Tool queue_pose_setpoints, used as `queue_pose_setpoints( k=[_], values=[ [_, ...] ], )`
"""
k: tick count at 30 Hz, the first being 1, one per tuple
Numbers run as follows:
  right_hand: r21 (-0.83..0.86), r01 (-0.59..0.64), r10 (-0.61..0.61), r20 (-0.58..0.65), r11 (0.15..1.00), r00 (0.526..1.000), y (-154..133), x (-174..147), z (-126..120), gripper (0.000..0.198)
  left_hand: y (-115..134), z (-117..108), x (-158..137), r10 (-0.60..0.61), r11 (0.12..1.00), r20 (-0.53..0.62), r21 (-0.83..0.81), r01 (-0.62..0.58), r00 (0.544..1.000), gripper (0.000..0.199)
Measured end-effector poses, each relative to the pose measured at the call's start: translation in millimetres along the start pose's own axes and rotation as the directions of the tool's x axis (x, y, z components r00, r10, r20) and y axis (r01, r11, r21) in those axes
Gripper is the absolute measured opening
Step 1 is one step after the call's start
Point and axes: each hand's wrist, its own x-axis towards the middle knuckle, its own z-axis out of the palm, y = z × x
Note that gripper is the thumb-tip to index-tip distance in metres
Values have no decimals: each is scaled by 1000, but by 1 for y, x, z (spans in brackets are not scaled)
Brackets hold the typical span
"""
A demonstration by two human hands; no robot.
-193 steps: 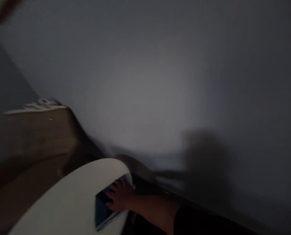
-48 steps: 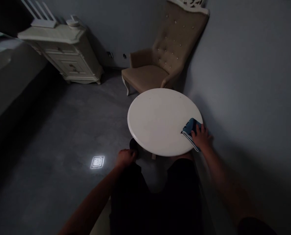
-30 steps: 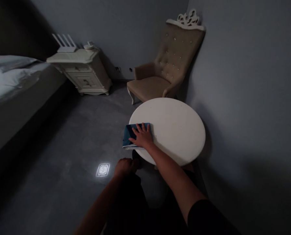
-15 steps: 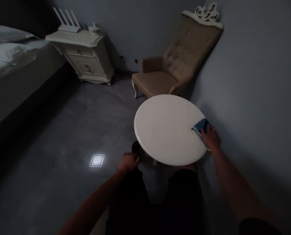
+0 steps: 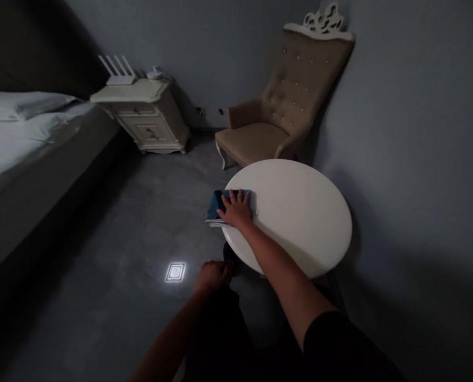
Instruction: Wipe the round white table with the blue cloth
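Observation:
My right hand [image 5: 236,209] lies flat, fingers spread, on a folded blue cloth [image 5: 217,206] at the left edge of a round white table [image 5: 300,212]. Part of the cloth hangs over the rim. My left hand [image 5: 212,275] is lower down, in front of my dark-clothed knee and below the table's edge, its fingers curled; whether it holds anything is not clear in the dim light.
A beige tufted armchair [image 5: 284,111] stands behind the table against the grey wall. A cream nightstand [image 5: 145,114] and a bed [image 5: 25,154] are at the left. A bright square patch of light [image 5: 175,272] lies on the grey floor.
My right hand has swept the blue cloth across the tabletop from the right rim to the left rim. The left hand has stayed by my knee.

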Motion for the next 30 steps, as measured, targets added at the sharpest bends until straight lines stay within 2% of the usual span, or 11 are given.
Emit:
queue_pose_setpoints(
  k=[2, 4, 7, 10, 14, 16, 18, 21, 24, 26, 30],
  values=[
    [28, 55, -56, 16, 998, 998, -4, -1, 0, 82, 3, -1, 2, -3, 1000, -1, 10, 3, 1000, 58],
    [31, 53, -54, 32, 998, 998, 16, -5, -8, 83, 4, -1, 3, -10, 1000, -5, 20, 10, 1000, 58],
    [-8, -59, 59, 34, 998, 998, 80, -20, -29, 85, 3, 1, 3, -2, 999, -9, 36, 2, 1000, 57],
    [-83, -240, 241, 9, 967, 970, 169, -50, -54, 83, 1, 6, 2, 29, 996, -14, 90, -28, 999, 58],
    [-207, -508, 507, -62, 836, 860, 280, -117, -80, 83, 0, 10, -2, 59, 992, -36, 113, -54, 998, 60],
    [-198, -623, 618, -94, 757, 781, 317, -154, -89, 83, 0, 10, -4, 67, 993, -52, 102, -62, 996, 63],
    [-155, -707, 699, -108, 690, 707, 338, -184, -93, 83, -1, 11, -4, 82, 992, -62, 97, -76, 995, 64],
    [-121, -770, 761, -122, 626, 638, 343, -203, -91, 84, -5, 15, -2, 112, 991, -55, 79, -108, 992, 58],
    [-152, -794, 778, -160, 588, 607, 320, -186, -83, 85, -8, 17, 2, 140, 988, -38, 67, -137, 989, 52],
    [-191, -757, 738, -172, 625, 653, 289, -158, -77, 82, -10, 16, 3, 141, 987, -32, 76, -139, 989, 52],
    [-184, -523, 516, -89, 832, 852, 188, -81, -60, 76, -9, 8, -1, 114, 993, -26, 41, -113, 993, 52]
  ],
)
